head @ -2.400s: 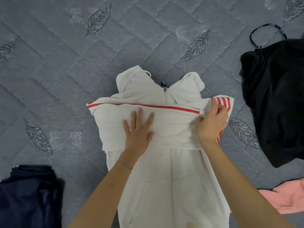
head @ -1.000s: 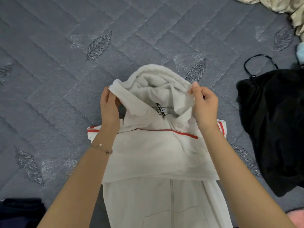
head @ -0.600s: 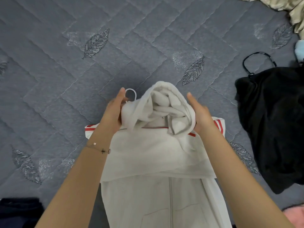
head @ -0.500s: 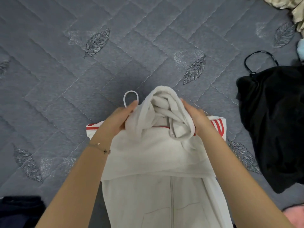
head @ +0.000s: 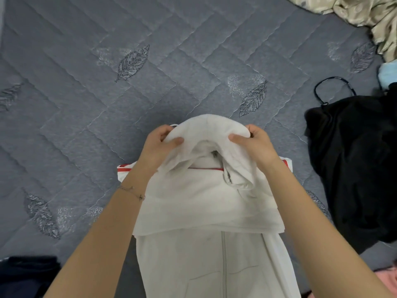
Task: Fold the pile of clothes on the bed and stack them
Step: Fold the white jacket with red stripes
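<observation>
Pinching hoodie hood (head: 210, 125) | left hand (head: 159, 145), right hand (head: 255, 145) both gripping | zip tag (head: 214, 154) unreadable

One white hoodie (head: 204, 201), one black garment (head: 354, 158), one navy garment (head: 23, 276), one pink garment (head: 386, 280), one beige cloth (head: 365, 9), and two hands: left hand (head: 158, 147), right hand (head: 256, 147).

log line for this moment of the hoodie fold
step: hood fold | left hand: grips hood | right hand: grips hood | white hoodie: on bed, sleeves folded across
</observation>
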Demonstrator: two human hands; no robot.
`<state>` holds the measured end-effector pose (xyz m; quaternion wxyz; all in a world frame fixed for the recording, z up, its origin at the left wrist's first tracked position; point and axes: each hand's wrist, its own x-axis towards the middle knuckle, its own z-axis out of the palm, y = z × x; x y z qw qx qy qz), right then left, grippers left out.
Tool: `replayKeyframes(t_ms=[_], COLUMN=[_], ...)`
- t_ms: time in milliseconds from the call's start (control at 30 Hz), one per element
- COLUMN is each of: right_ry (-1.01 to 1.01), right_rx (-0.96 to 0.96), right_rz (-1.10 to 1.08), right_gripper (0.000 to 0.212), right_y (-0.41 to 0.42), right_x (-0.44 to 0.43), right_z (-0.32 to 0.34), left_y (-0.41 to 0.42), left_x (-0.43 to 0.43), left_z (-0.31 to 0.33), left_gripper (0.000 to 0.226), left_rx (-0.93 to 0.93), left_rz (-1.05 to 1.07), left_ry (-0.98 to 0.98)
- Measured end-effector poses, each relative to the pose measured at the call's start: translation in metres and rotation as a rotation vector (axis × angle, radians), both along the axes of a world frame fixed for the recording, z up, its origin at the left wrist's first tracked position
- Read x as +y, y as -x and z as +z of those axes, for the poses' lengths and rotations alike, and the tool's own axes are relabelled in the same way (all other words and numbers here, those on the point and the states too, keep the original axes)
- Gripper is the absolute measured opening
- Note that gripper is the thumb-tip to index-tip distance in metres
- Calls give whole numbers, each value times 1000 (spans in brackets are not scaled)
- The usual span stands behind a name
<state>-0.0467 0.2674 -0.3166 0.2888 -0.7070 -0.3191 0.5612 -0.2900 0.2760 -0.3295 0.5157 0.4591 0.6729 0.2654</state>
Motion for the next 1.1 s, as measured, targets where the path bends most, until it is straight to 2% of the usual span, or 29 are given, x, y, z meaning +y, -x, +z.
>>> replayKeyframes(t_ms=[100,167,233,333,400,500,633,700,767,800,933,1000,1100], right_ry=[-32,-195,-358,-453,-434,-400,-342,-343,-356,-359,-321,-254,-99], right_rx=[65,-3,-4,73,64,-20,-175,-270,-258,-243,-125,-125,-138], right_rz=[48,46,25,5,34,127,504,566,536,528,535,582,676], right_gripper=[26,35,40,41,40,33,54,37,14,11,25,23,24], right_y=[3,7,10,10,11,13,15,18,21,22,24,25,20], right_x=[10,14,15,15,14,10,0,-9,-20,-28,-69,-90,-119], right_z=[19,29,36,42,42,42,44,40,37,34,21,13,-2], left_y=[-6,-7,-4,-4,-14,-32,-36,-31,-25,-22,-19,-20,-25], left_x=[11,17,19,16,15,13,4,-2,-12,-18,-61,-87,-130], left_z=[16,27,37,45,46,42,39,41,39,37,26,20,5], left_gripper=[29,32,35,50,53,27,26,26,27,28,30,31,31], left_rx=[-54,-117,-191,-323,-200,0,-30,-67,-19,33,216,298,319], left_rz=[59,52,-45,-206,-267,-301,-219,-262,-353,-403,-513,-584,-704], left_ry=[-146,-158,-88,46,-12,-175,-262,-259,-246,-245,-285,-335,-290])
